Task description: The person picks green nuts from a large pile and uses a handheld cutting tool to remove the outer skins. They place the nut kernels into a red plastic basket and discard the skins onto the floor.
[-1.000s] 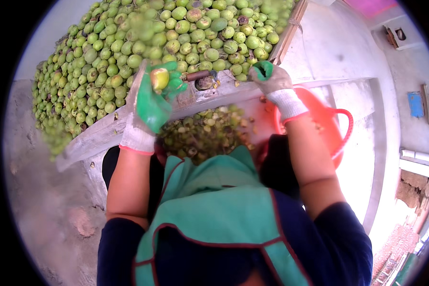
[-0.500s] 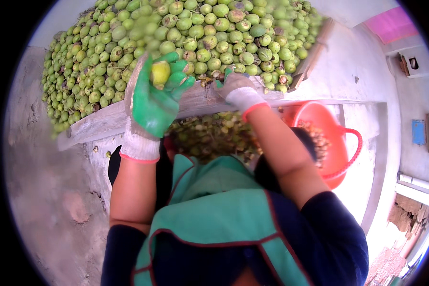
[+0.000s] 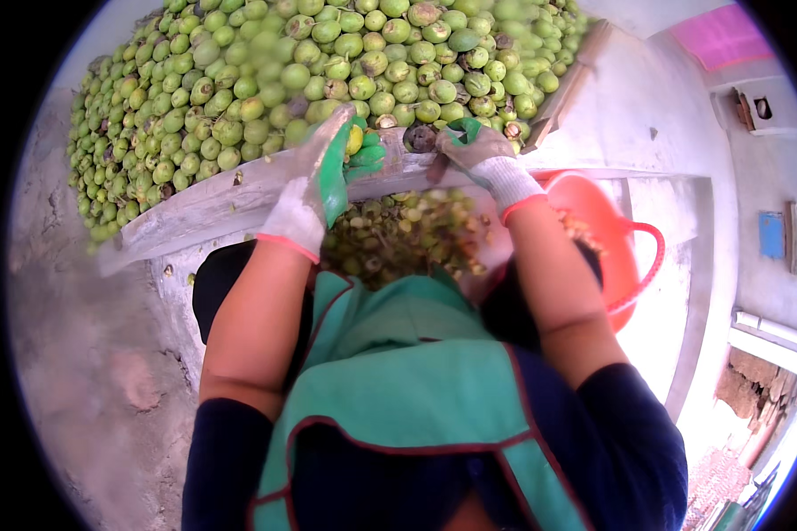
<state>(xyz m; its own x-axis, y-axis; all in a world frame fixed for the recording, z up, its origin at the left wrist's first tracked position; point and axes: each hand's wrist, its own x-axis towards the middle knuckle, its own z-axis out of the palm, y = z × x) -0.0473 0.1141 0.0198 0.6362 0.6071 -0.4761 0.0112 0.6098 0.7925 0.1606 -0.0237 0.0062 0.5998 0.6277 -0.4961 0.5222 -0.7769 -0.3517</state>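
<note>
My left hand (image 3: 329, 170), in a white glove with a green coated palm, is closed round a yellow-green fruit (image 3: 354, 140) above the pale ledge. To its right, my right hand (image 3: 476, 149), in the same kind of glove, is curled shut at the ledge. A short brown, blade-like piece (image 3: 436, 168) sticks out below its fingers; its kind is too blurred to tell. Between the two hands a dark, blackened fruit (image 3: 420, 137) rests at the ledge. Under them, cut green and brown husk pieces (image 3: 407, 230) lie in a heap over my lap.
A big pile of round green fruits (image 3: 239, 97) rises behind the pale ledge (image 3: 212, 199), held at the right by a wooden board (image 3: 568, 84). Right of my knee stands a red basket (image 3: 624, 234) with a looped handle and brown nuts (image 3: 580, 228) inside.
My left hand has turned from palm up and moved right with the fruit, its fingers closing round it. My right hand has shifted slightly right, and the brown piece now shows below it.
</note>
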